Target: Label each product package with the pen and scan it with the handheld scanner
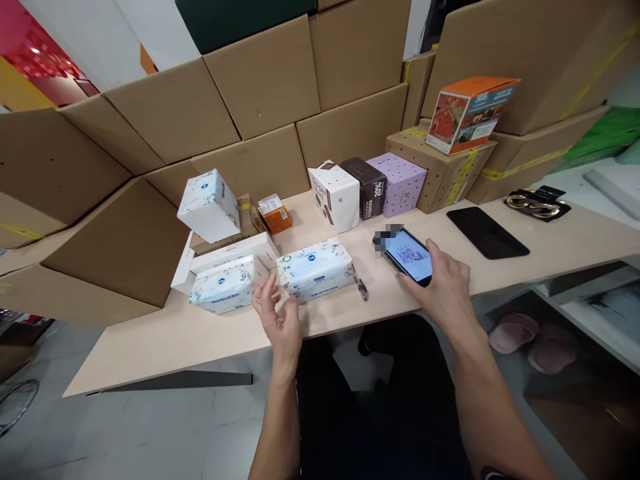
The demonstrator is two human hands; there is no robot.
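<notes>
- Head view: big cardboard boxes point(265, 73) stand like a wall behind the worktop.
- Pale worktop point(170, 347) crosses before the person and carries all the smaller things.
- Taped carton point(435, 170) stands at the back right, with an orange-topped box point(453, 120) on it.
- To its left, in one row, are a purple box point(400, 183), a dark brown box point(367, 187) and a white box point(335, 197).
- Two floral tissue packs lie near the front edge: the left pack point(225, 287) and the right pack point(317, 267).
- Right hand point(445, 283) has its grip closed around the near end of a phone, with the thumb along one side.
- Left hand point(277, 320) holds nothing; its grip is fairly wide, with fingers bent and thumb apart. It is just beside the two packs; if it touches them, I cannot tell.
- Black flat slab point(487, 232) lies on the worktop, to the right of the right hand.
- Phone point(411, 255) is in the right hand, screen lit and facing up, right of the right pack. Its far end is covered by blurred squares.
- Small dark object point(361, 288) lies just beside the right pack.
</notes>
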